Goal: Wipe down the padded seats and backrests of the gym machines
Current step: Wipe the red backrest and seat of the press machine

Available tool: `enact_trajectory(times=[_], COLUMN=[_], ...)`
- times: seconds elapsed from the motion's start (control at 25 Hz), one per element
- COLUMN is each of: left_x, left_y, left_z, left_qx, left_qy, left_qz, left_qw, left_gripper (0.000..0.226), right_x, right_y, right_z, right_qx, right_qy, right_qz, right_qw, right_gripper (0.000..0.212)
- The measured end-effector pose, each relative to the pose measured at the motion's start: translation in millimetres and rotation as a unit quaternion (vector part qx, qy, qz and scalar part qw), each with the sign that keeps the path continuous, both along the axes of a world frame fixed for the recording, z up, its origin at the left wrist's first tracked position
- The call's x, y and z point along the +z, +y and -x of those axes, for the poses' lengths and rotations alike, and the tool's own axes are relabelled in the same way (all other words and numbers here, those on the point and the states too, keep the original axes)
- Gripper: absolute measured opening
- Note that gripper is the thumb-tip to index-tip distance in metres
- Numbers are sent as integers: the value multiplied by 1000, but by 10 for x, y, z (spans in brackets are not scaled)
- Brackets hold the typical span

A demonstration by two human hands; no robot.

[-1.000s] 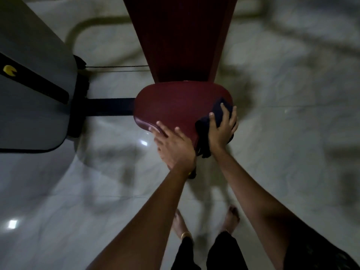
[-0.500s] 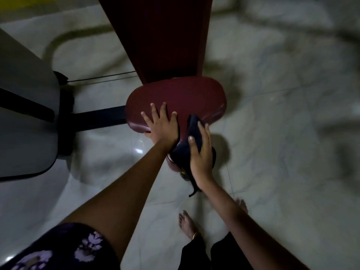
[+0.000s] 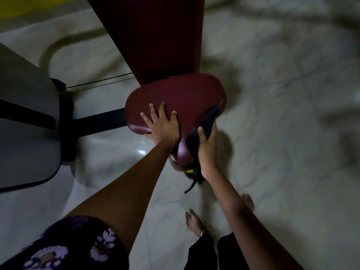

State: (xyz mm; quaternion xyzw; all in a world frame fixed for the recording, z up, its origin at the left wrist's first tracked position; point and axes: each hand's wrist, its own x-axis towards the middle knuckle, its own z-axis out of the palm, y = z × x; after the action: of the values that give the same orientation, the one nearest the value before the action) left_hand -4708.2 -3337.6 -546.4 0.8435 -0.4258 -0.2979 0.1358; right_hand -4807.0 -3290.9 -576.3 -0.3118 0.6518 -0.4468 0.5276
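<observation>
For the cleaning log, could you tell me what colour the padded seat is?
The padded seat is dark maroon red, shown in the head view.

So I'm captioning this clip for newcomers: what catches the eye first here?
The maroon padded seat at centre, below its matching backrest. The left hand lies flat on the seat's near edge, while the right hand presses a dark cloth against its right side.

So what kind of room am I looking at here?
Most likely a gym floor: a maroon padded seat with its matching backrest on a dark frame, a thin machine cable, and pale polished floor tiles. The right hand holds a dark cloth to the seat.
</observation>
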Motion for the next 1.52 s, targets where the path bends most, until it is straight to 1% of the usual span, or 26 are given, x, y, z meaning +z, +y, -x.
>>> enact_trajectory(times=[0.08,0.16,0.24,0.32,0.4,0.48,0.56,0.6,0.72,0.8,0.88,1.0,1.08,1.16,1.24,1.28,1.32,1.36,1.4,1.44,1.48,1.52], left_x=[-2,-2,-10,-17,-27,-36,-51,-53,-43,-27,-29,-30,-27,-18,11,24,14,-10,-43,-81,-128,-181], left_y=[11,5,-10,-27,-31,-35,-27,-18,-12,-2,-14,-21,-9,-3,-17,2,18,17,-12,-67,-146,-220], left_z=[-6,-7,-4,3,24,29,10,8,4,-11,-15,-8,-21,-7,-21,-77,-180,-352,-573,-798,-1024,-1255], left_qx=[0,5,8,10,11,9,12,12,18,25,19,7,6,-2,-39,-78,-131,-189,-240,-277,-300,-317], left_qy=[-1,0,-6,-16,-21,-14,-5,-1,10,17,21,23,28,29,23,6,-19,-42,-61,-76,-84,-79], left_qz=[3,9,8,3,5,10,14,18,23,19,23,22,15,10,-6,-10,1,30,62,83,83,61], left_qw=[1000,1000,1000,1000,1000,1000,1000,1000,1000,999,999,999,999,1000,999,997,991,981,967,954,947,943], left_gripper=[52,51,51,51,51,51,51,51,51,51,51,53,54,55,56,56,56,54,52,52,54,58], right_x=[105,162,141,57,-32,-105,-98,-34,206,332,332,299,289,304,252,219,197,162,131,115,92,98], right_y=[363,526,332,-92,-476,-586,-415,-249,322,484,310,18,132,365,529,592,648,704,756,798,817,822], right_z=[-49,-72,-23,38,103,115,85,74,52,17,7,-8,-34,-72,-192,-269,-346,-431,-495,-505,-474,-443], right_qx=[30,44,58,48,-9,-52,-27,-8,34,54,64,38,31,7,-51,-78,-91,-84,-58,-17,34,92], right_qy=[18,44,51,46,56,41,1,-17,-18,9,57,101,129,136,158,188,228,290,370,452,528,594], right_qz=[10,38,53,18,-19,-17,-34,-49,-57,-50,-37,-13,-6,-4,6,24,58,106,160,202,232,256], right_qw=[999,997,996,998,998,998,999,999,998,997,996,994,991,991,986,979,968,947,913,868,816,757], right_gripper=[55,56,57,64,71,75,76,73,60,54,51,53,51,50,60,66,67,64,58,52,49,49])
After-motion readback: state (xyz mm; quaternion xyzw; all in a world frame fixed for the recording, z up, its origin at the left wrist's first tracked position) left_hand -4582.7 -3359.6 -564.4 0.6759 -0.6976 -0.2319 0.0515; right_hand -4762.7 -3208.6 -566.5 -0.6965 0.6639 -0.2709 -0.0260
